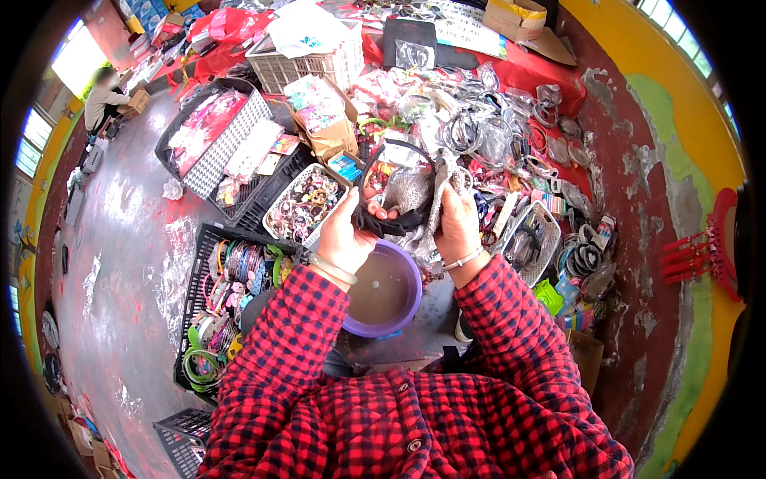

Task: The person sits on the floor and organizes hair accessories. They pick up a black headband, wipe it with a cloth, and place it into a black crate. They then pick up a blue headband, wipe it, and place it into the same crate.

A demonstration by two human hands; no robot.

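My left hand is closed on a black headband, whose thin hoop arches up in front of me. Inside the hoop shows a patch of silvery grey, sparkly material; whether it belongs to the headband I cannot tell. My right hand grips a grey, shiny strip, which looks like a second headband or its wrapping. Both hands are raised above a purple basin with murky water in it. Beyond them lies a large heap of bagged hair accessories.
Left of the basin are a white basket of hair ties and a black crate of headbands. A white basket stands at the right. Farther off are a grey crate, a beige crate and a seated person.
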